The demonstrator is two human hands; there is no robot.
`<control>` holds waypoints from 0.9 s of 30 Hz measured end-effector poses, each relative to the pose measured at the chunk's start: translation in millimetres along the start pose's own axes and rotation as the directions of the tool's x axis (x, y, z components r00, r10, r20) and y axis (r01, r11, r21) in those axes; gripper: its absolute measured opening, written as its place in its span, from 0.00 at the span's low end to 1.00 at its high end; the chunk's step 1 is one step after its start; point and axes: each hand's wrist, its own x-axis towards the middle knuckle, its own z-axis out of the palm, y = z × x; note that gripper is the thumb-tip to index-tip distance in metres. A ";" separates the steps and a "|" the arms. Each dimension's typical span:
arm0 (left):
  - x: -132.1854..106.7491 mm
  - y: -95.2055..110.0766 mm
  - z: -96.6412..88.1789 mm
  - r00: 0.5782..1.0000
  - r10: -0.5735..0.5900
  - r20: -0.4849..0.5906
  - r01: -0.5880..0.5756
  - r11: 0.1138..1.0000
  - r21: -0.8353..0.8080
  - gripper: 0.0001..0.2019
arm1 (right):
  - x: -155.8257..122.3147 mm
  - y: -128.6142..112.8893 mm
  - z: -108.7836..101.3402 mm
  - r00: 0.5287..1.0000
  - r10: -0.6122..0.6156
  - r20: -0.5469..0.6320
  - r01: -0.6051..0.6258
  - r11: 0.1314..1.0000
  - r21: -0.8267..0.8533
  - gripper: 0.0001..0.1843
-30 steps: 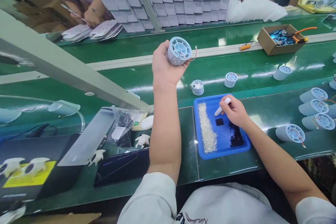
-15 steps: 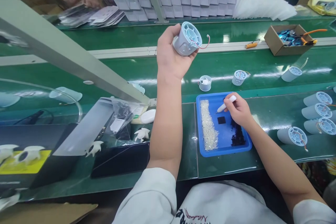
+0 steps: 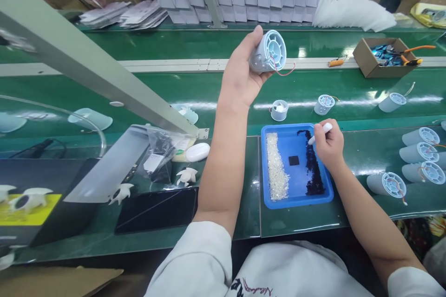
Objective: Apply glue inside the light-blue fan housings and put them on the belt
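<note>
One housing [image 3: 268,51] in left hand [image 3: 240,79]; pen [image 3: 321,131], perhaps, in right hand [image 3: 328,147].

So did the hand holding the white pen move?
Yes. The right hand with the white pen shifted right over the blue plastic tray, from the black square to the dark pile.

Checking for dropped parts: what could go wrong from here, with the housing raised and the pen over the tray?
The left hand holds the round housing up over the belt; it might slip. Its loose red wire could snag. The right hand works the white pen among dark pieces near the blue tray rim; some may flick out.
</note>
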 end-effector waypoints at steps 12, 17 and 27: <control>-1.5 -0.6 1.5 0.999 -0.052 -0.015 0.053 0.996 0.065 0.10 | 0.0 4.4 2.1 1.000 -0.007 0.016 0.007 1.000 -0.006 0.14; -2.0 -1.1 1.4 0.999 -0.041 -0.016 0.042 0.995 0.086 0.09 | -0.9 5.4 2.2 1.000 -0.005 0.015 0.005 1.000 -0.004 0.14; -4.8 -2.5 7.0 0.996 -0.083 -0.044 0.087 0.991 0.104 0.11 | -0.6 3.2 3.0 1.000 0.009 -0.006 -0.009 1.000 0.006 0.15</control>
